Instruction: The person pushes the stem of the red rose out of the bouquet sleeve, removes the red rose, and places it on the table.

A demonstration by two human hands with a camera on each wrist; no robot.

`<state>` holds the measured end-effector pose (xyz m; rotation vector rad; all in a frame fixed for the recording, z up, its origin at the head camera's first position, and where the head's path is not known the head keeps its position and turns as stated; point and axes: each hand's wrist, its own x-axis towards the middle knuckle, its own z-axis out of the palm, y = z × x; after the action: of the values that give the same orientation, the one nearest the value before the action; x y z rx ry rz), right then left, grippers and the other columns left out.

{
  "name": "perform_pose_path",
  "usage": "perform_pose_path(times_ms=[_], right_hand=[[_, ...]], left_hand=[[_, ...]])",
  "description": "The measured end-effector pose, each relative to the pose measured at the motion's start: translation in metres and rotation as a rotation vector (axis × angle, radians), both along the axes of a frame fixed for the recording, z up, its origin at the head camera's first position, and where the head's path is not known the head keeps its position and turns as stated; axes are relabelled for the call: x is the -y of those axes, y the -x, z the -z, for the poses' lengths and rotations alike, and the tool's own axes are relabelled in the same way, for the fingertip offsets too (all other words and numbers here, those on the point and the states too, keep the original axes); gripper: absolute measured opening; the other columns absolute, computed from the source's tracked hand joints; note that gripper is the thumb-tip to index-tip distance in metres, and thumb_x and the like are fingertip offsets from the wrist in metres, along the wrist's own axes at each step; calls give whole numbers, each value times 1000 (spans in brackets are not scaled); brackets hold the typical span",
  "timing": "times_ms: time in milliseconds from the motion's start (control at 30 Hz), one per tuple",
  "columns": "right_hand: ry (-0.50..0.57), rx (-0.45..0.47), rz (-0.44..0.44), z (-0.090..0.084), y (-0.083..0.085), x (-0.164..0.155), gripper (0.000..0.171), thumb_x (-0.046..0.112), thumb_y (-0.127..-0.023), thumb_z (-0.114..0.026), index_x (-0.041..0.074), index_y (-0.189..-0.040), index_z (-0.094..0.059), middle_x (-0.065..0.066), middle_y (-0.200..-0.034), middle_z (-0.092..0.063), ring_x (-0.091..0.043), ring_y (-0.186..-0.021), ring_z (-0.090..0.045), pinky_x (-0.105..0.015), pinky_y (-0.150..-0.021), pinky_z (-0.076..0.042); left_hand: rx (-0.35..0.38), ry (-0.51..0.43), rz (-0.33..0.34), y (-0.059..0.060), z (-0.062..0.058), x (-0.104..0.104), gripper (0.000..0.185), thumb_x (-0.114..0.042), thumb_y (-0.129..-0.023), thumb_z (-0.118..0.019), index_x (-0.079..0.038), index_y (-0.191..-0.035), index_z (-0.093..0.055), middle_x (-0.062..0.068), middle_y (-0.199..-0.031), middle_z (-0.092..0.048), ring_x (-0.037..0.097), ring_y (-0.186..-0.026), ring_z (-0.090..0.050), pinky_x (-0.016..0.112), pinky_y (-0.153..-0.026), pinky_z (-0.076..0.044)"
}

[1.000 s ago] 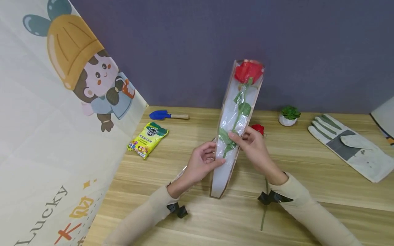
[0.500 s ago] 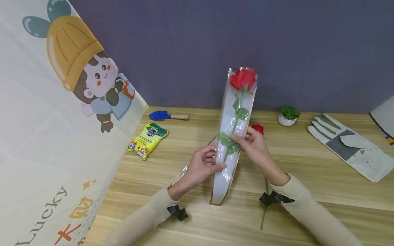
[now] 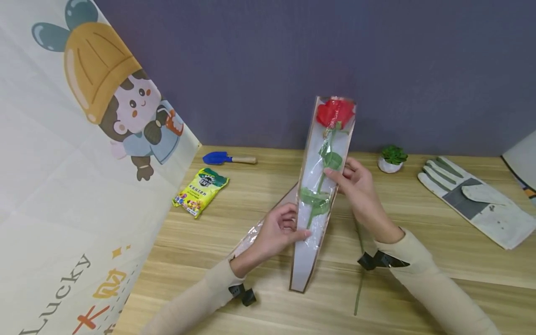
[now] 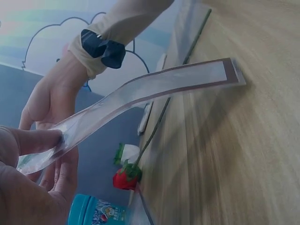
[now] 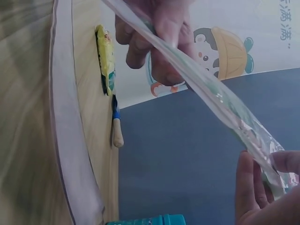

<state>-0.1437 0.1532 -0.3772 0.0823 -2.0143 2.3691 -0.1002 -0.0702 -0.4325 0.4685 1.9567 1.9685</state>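
Left hand (image 3: 275, 234) and right hand (image 3: 363, 194) hold a rose's (image 3: 335, 113) glossy, tapering sleeve (image 3: 311, 170).

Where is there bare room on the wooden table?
Bare: between the yellow-green plastic packet and brown-edged plastic sleeve; between the right hand and white-grey fabric glove. Crowded: the middle, around the plastic-wrapped red rose.

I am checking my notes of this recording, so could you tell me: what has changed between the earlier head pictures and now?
The wrapped rose has come lower in the picture, and the left hand slightly too. The right hand has shifted up along it, closer to the bloom. Both hands still hold it. Trowel, packet, plant and glove stayed in place.
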Motion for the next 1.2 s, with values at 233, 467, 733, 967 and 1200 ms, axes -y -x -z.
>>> perform_pose_path(times_ms=[233, 467, 733, 967, 1200], right_hand=[[1, 2, 3, -6, 2, 0, 34, 11, -100, -69, 9, -132, -58, 10, -98, -79, -5, -85, -74, -22, -75, -64], [-25, -10, 10, -6, 2, 1, 34, 10, -100, -69, 8, -133, -58, 10, -97, -79, -5, -83, -74, -22, -75, -64], [-51, -37, 12, -4, 2, 0, 46, 9, -101, -67, 1, -144, -51, 10, -98, -77, -5, -85, -72, -21, -72, -64], [-63, -49, 16, -4, 1, 0, 47, 12, -102, -66, 2, -145, -50, 10, -100, -76, -5, -85, -72, -21, -72, -64], [-124, -63, 16, -3, -1, -1, 52, 12, -101, -67, -1, -147, -48, 12, -101, -75, -4, -83, -71, -20, -70, -63]], left_hand=[[-21, 5, -1, -3, 2, 0, 42, 8, -81, -80, 9, -119, -62, 35, -108, -70, 4, -76, -66, 20, -70, -62], [-21, 2, 6, -4, 3, -1, 41, 8, -82, -79, 10, -119, -62, 36, -107, -70, 2, -76, -67, 19, -69, -62], [-60, -2, 27, -4, 6, 0, 40, 7, -83, -79, 10, -119, -62, 37, -107, -70, 2, -75, -67, 18, -67, -61], [-75, 13, 27, -4, 4, 0, 41, 7, -82, -79, 9, -120, -64, 36, -108, -70, 3, -77, -68, 19, -69, -61], [-44, 30, 14, -5, 2, 2, 40, 6, -82, -80, 9, -120, -66, 35, -111, -70, 5, -82, -71, 23, -71, -64]])
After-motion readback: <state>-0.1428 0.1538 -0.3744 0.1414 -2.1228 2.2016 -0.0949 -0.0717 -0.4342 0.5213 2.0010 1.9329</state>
